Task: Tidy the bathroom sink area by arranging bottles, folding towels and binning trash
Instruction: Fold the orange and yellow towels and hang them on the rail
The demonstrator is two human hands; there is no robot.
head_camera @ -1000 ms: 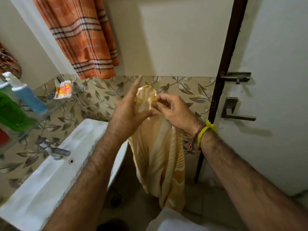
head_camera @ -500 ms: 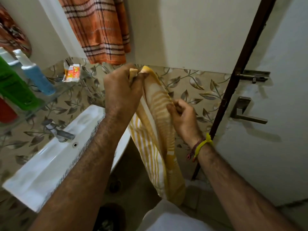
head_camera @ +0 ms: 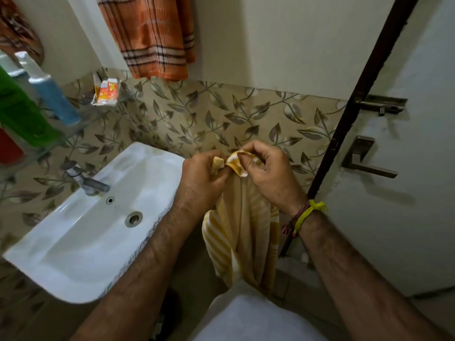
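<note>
Both hands, left hand [head_camera: 200, 177] and right hand [head_camera: 267, 175], pinch the top of a yellow striped towel [head_camera: 242, 232] hanging beside the white sink [head_camera: 81, 242].

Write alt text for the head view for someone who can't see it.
Both hands, left and right, pinch the top edge of a yellow striped towel hanging beside a white sink. An orange towel hangs on the wall; bottles stand on a glass shelf.

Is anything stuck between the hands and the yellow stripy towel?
No. The left hand and the right hand both pinch the top corners of the yellow striped cloth towel directly. It hangs freely beside the white ceramic sink, with nothing visible between.
</note>
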